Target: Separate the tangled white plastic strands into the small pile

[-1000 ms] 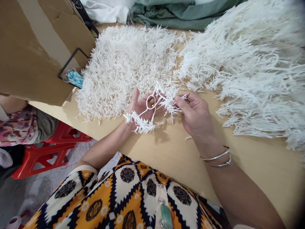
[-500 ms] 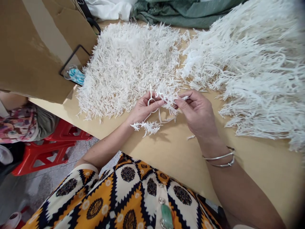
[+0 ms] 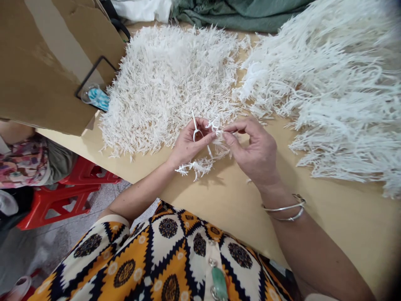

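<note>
Between finger and thumb, my left hand [image 3: 191, 141] pinches a thin white branched piece [image 3: 197, 168], whose feathery end hangs below the wrist side. My right hand [image 3: 255, 152] is closed in a pinch on the same white piece, close to my left fingertips. A heap of short white feathery pieces [image 3: 169, 83] lies just beyond my hands. To the right spreads a pile of longer white strands [image 3: 332, 96].
A cardboard box [image 3: 56, 62] stands at the left with a black wire frame and a blue-and-white item [image 3: 97, 98] beside it. Green cloth [image 3: 238, 14] lies at the back. Red stools [image 3: 59, 200] and a seated person's floral clothing are at the left.
My right hand has moved slightly left, nearer to my left hand. The hanging feathery end has shifted a little right.
</note>
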`<control>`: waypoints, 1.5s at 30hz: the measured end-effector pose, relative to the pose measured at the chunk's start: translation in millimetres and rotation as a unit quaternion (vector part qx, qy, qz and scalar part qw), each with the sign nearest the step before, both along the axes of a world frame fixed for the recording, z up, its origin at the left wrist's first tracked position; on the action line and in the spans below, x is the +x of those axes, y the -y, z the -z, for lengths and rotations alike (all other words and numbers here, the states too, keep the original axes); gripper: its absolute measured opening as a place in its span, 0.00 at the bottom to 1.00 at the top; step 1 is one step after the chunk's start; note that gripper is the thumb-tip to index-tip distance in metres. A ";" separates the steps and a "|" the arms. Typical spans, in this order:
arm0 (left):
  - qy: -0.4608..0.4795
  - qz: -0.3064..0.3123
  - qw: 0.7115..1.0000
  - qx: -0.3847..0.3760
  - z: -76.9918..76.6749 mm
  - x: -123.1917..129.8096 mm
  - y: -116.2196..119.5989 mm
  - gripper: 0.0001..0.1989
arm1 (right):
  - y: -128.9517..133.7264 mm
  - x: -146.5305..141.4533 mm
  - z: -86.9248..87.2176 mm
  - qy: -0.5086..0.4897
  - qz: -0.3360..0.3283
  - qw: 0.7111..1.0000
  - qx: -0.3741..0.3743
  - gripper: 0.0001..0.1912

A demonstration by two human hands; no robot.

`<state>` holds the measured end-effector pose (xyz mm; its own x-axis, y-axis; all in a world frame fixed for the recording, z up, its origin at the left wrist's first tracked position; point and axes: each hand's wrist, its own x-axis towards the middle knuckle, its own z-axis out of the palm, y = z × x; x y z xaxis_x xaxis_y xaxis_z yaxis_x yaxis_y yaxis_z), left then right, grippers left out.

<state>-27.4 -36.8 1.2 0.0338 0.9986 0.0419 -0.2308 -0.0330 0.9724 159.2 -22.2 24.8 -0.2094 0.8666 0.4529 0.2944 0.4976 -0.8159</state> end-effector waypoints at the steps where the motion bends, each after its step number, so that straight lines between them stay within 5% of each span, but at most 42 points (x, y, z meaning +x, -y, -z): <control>1: -0.009 0.006 1.000 0.001 -0.7 -0.4 0.0 0.21 | -0.1 -0.6 -0.1 -0.011 0.006 1.000 -0.006 0.01; 6: -0.074 0.062 0.995 0.002 -6.1 -1.9 2.0 0.19 | -1.3 0.4 3.4 -0.056 0.001 0.996 -0.076 0.02; 9: -0.087 0.053 0.995 0.000 -7.1 -2.4 3.2 0.20 | -1.4 0.5 6.0 -0.043 0.025 0.998 -0.048 0.01; 16: -0.082 0.112 0.989 0.059 -12.0 -3.8 10.1 0.15 | -24.9 22.0 32.5 0.026 0.141 0.989 -0.029 0.06; 20: -0.083 0.114 0.989 0.037 -16.2 -2.3 13.3 0.16 | -50.2 51.0 47.7 -0.079 0.203 0.975 -0.037 0.11; 25: -0.073 0.047 0.996 -0.022 -17.3 0.4 7.5 0.23 | -45.0 45.1 34.4 -0.113 0.127 0.985 -0.030 0.08; 33: -0.087 0.023 0.995 -0.037 -15.3 -0.3 7.6 0.23 | -12.4 22.3 -3.3 0.001 -0.046 0.998 -0.052 0.13; 37: -0.108 0.039 0.993 -0.022 -13.8 1.0 8.7 0.22 | -9.2 15.3 -5.0 0.015 -0.030 0.998 -0.048 0.03; 45: -0.111 0.020 0.994 -0.014 -1.1 3.6 3.5 0.23 | -2.9 4.9 2.0 0.012 0.021 0.999 -0.027 0.03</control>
